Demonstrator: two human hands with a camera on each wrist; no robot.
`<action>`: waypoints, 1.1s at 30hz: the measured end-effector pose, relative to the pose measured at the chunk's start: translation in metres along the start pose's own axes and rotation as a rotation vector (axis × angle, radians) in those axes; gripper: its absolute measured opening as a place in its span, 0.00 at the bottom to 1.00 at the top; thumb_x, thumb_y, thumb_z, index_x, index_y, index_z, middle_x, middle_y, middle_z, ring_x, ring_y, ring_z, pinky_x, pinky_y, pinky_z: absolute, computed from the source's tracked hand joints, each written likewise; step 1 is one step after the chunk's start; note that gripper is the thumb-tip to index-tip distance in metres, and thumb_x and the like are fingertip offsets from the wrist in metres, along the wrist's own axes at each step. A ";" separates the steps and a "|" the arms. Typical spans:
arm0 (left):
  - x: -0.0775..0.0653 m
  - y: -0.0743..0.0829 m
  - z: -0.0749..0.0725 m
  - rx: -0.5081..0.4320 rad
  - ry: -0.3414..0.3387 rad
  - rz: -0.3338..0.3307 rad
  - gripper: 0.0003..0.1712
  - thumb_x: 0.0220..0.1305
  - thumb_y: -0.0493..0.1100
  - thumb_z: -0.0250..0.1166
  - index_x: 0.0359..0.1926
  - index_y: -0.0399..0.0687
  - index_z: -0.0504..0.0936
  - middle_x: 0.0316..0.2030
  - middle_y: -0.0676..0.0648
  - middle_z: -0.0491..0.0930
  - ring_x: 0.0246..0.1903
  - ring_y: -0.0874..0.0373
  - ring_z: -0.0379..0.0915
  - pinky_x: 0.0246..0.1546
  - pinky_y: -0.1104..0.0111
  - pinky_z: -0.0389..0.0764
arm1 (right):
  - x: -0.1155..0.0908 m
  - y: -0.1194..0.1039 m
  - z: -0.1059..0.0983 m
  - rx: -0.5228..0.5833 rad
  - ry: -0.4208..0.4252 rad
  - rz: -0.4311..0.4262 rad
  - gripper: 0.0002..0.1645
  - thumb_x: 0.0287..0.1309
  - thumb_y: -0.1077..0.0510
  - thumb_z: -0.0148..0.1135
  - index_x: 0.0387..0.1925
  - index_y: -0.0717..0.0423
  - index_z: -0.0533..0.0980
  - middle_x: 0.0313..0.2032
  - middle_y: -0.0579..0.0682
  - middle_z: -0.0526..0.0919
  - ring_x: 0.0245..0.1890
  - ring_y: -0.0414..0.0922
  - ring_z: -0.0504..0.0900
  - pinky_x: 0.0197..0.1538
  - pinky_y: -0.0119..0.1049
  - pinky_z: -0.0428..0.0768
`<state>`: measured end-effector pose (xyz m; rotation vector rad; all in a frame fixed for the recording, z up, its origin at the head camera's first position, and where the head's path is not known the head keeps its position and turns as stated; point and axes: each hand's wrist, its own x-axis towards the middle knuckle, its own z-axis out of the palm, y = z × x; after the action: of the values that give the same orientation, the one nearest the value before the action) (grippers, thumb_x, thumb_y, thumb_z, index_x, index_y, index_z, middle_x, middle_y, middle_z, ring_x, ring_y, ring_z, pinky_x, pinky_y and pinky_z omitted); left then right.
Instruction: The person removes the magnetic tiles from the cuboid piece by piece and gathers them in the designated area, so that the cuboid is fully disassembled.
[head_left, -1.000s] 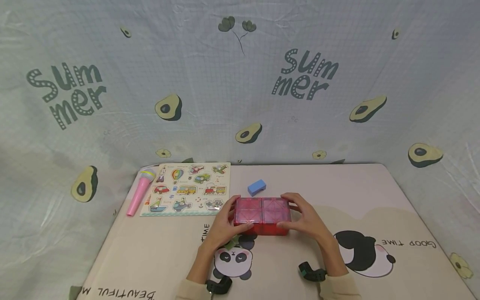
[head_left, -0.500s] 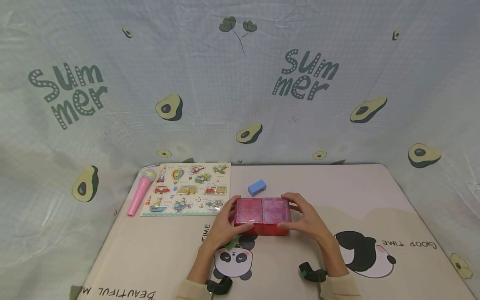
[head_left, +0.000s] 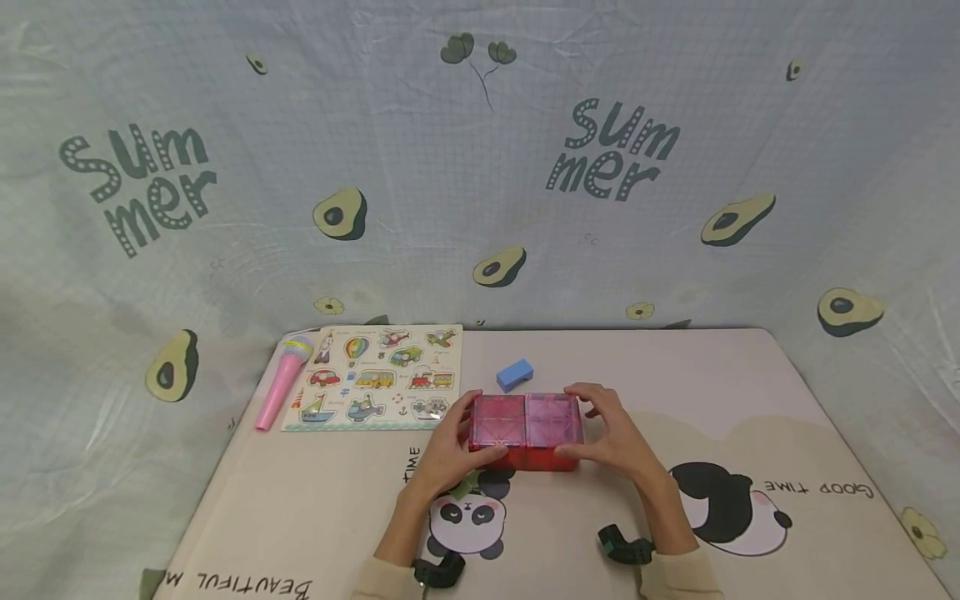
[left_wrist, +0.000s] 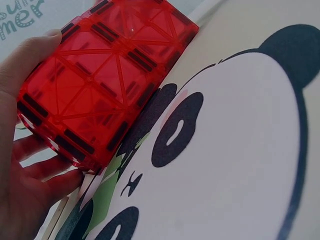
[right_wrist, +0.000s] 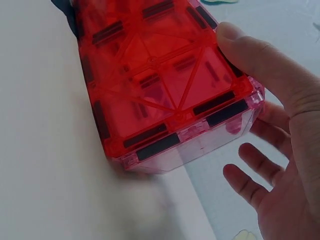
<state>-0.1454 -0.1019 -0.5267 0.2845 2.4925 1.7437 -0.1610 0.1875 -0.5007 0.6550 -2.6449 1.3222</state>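
Note:
A box built of see-through magnetic tiles [head_left: 525,425], red in front with pink squares on top, sits at the middle of the table. My left hand [head_left: 450,443] grips its left end, the thumb on the front upper edge and the fingers round the far side. At the other end my right hand [head_left: 613,435] holds it between thumb and index finger. The right wrist view shows the right hand's other fingers [right_wrist: 257,167] spread away from the pink end tile. Black magnet strips line the tile edges in both wrist views.
Just behind the box lies a small blue block [head_left: 514,376]. A picture puzzle board [head_left: 375,419] of vehicles lies at the back left, with a pink toy microphone [head_left: 281,385] beside it. A printed curtain [head_left: 420,167] hangs behind the table [head_left: 540,542].

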 end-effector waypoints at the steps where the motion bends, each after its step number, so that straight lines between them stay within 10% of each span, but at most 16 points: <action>1: 0.000 0.000 0.000 0.003 0.000 -0.001 0.52 0.52 0.58 0.76 0.74 0.67 0.59 0.69 0.49 0.67 0.69 0.43 0.67 0.67 0.49 0.75 | 0.000 0.000 0.000 -0.005 0.002 0.003 0.50 0.39 0.49 0.83 0.64 0.53 0.71 0.61 0.50 0.74 0.58 0.48 0.68 0.52 0.40 0.81; 33: 0.000 -0.001 0.001 -0.013 -0.006 0.005 0.52 0.52 0.57 0.76 0.74 0.66 0.58 0.69 0.49 0.67 0.70 0.44 0.67 0.67 0.49 0.74 | -0.001 -0.001 -0.004 0.320 -0.088 0.093 0.51 0.48 0.62 0.78 0.71 0.60 0.60 0.29 0.54 0.75 0.29 0.39 0.68 0.30 0.29 0.70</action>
<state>-0.1457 -0.1015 -0.5279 0.2951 2.4779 1.7573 -0.1604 0.1907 -0.4975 0.6447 -2.5810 1.8074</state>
